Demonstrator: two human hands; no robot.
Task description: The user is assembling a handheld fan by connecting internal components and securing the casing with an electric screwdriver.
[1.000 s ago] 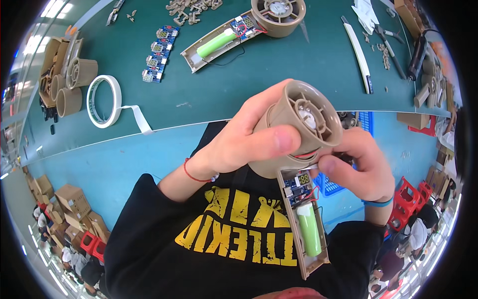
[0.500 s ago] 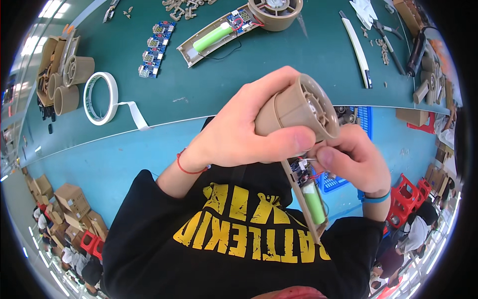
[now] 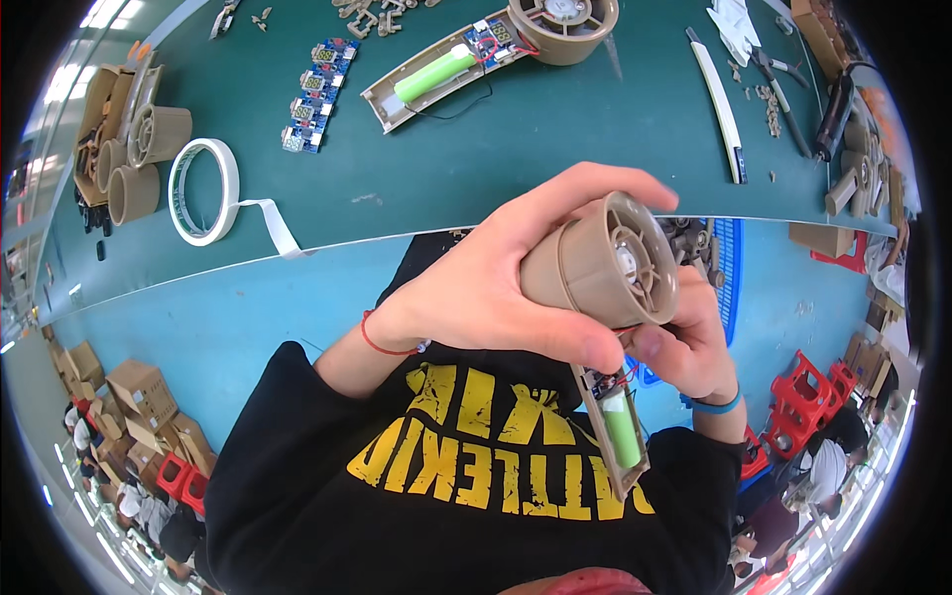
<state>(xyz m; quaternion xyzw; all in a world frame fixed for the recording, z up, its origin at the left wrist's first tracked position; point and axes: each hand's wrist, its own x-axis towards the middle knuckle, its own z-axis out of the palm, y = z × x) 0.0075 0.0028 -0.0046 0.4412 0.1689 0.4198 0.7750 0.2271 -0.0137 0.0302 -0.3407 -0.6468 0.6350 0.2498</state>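
My left hand (image 3: 486, 293) is wrapped around the round beige housing of a small handheld fan (image 3: 575, 270), held above my lap just off the table's front edge. The fan's grilled mouth faces right. From under it hangs the open half-shell handle (image 3: 598, 436), with a green battery cell (image 3: 622, 433) and a small circuit board (image 3: 599, 384) inside. Close beneath the housing rim, my right hand (image 3: 694, 342) has thumb and finger pinched together beside thin red wires. What lies in that pinch is hidden.
Another open fan (image 3: 387, 111) lies on the green table (image 3: 416, 169), near a strip of circuit boards (image 3: 312, 94). A tape roll (image 3: 178, 203) and beige housings (image 3: 134, 193) are at left; pliers (image 3: 783, 109) and a white strip (image 3: 716, 104) at right. A blue basket (image 3: 729, 278) stands below.
The fan has come down slightly and turned, showing more of its grilled mouth. My left index finger has lifted and stretched out along the top. My right hand has moved down and left.
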